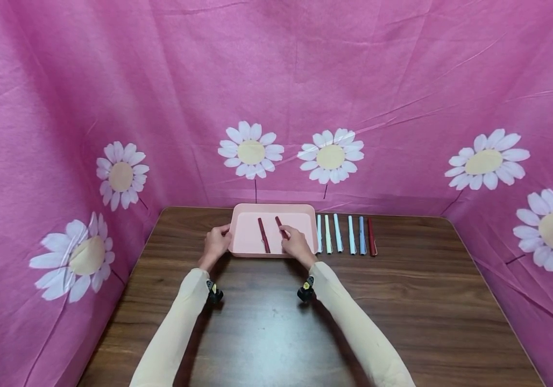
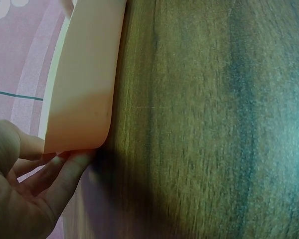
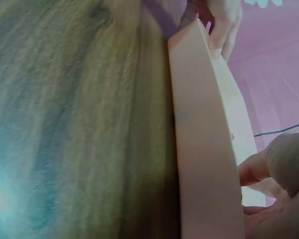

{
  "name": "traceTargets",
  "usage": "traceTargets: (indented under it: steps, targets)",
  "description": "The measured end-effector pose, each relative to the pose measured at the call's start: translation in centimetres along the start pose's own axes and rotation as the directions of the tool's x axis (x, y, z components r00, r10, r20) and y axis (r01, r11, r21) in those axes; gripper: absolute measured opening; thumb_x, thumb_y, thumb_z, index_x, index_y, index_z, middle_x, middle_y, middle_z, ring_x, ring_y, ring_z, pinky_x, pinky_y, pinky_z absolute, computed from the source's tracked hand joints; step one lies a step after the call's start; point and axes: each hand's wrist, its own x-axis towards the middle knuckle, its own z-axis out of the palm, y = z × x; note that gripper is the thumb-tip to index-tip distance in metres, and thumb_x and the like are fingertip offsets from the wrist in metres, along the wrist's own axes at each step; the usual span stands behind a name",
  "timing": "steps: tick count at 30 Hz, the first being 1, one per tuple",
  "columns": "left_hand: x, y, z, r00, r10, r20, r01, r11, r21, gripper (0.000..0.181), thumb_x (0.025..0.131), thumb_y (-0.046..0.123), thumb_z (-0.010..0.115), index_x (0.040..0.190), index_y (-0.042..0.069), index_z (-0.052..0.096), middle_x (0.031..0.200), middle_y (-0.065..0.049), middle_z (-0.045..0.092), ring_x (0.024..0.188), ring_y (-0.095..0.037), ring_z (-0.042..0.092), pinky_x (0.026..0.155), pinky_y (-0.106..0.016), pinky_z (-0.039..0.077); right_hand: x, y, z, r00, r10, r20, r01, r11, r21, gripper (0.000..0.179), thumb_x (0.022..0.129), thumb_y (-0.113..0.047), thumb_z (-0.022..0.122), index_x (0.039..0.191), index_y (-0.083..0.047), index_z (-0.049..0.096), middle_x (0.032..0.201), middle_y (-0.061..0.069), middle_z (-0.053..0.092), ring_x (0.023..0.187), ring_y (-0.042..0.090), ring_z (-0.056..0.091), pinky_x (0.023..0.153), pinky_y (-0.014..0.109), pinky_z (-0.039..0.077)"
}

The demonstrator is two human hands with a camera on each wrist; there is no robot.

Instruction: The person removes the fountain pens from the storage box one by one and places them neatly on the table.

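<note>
A pink rectangular tray (image 1: 245, 248) lies near the table's back edge. My left hand (image 1: 216, 245) grips its left end; in the left wrist view, the thumb is at the rim and the fingers (image 2: 72, 169) are against the outer wall. Over the tray's right half, my right hand (image 1: 298, 245) pinches a dark red pen (image 1: 278, 221), whose lower part is hidden by the hand. Another dark red pen (image 1: 263, 235) lies in the tray to its left. In the right wrist view, the fingers (image 3: 256, 169) reach over the tray's front wall, and the pen is hidden.
Right of the tray, several pens lie in a row: a pale yellow pen (image 1: 328, 235) among light blue ones, a darker blue pen (image 1: 362, 236) and a dark red pen (image 1: 371, 236) at the end. A pink flowered cloth (image 1: 276, 80) hangs behind the wooden table (image 1: 267, 344).
</note>
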Motion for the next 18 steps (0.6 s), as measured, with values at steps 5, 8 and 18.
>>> traceTargets:
  steps: [5,8,18]
  targets:
    - [0.0,-0.1,0.1,1.000,0.021,-0.011,-0.020,1.000,0.013,0.042,0.096,0.010,0.055,0.134,0.005,0.070,0.133,-0.026,0.066,0.114,-0.048,0.066,0.098,-0.059,0.050,-0.3,0.2,0.0,0.998,0.037,-0.041,-0.040,0.997,-0.060,0.041,0.095,-0.005,0.059,0.135,0.003,0.056,0.097,0.020,0.070,0.073,0.024,0.059,0.069,0.039,0.050]
    - [0.0,-0.2,0.1,1.000,0.022,-0.006,-0.022,1.000,0.013,0.042,0.096,0.010,0.055,0.135,0.005,0.070,0.133,-0.025,0.066,0.115,-0.049,0.065,0.099,-0.060,0.050,-0.4,0.0,-0.3,0.995,0.089,-0.048,-0.094,0.989,-0.112,0.029,0.096,-0.010,0.062,0.120,0.003,0.054,0.088,0.016,0.064,0.075,0.028,0.059,0.071,0.044,0.052]
    - [0.1,-0.1,0.1,1.000,0.010,-0.010,-0.010,1.000,0.001,0.040,0.097,0.010,0.057,0.134,0.005,0.070,0.132,-0.025,0.067,0.111,-0.047,0.066,0.097,-0.059,0.050,-0.6,-0.3,-1.3,1.000,0.011,-0.027,-0.019,0.940,-0.342,0.009,0.093,-0.011,0.067,0.086,-0.006,0.063,0.076,0.008,0.062,0.070,0.025,0.059,0.064,0.041,0.049]
